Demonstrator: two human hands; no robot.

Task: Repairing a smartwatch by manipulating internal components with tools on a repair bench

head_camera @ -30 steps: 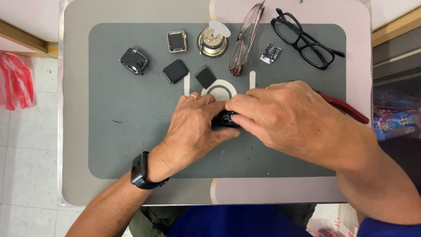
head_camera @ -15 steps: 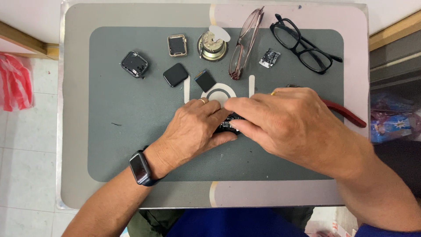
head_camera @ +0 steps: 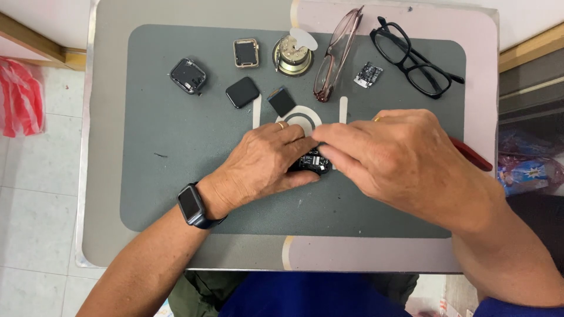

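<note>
Both my hands meet over the middle of a grey work mat (head_camera: 176,158). My left hand (head_camera: 264,164), with a ring and a dark wristwatch, grips a small black opened watch body (head_camera: 311,162) showing its inner board. My right hand (head_camera: 399,164) pinches at the top of that same body with fingertips closed; what they hold is hidden. A red-handled tool (head_camera: 473,155) sticks out from under my right hand.
Along the mat's far side lie a black watch case (head_camera: 188,75), a gold-rimmed watch case (head_camera: 246,53), a black screen (head_camera: 242,92), a small dark square part (head_camera: 282,101), a round metal part (head_camera: 292,57), a small circuit board (head_camera: 368,75), pink-framed glasses (head_camera: 335,56), black glasses (head_camera: 414,58). Red bag (head_camera: 20,97) at left.
Both hands stay closed on the watch body with only small finger shifts. The view has drifted slightly, so the mat sits a little lower in frame.
</note>
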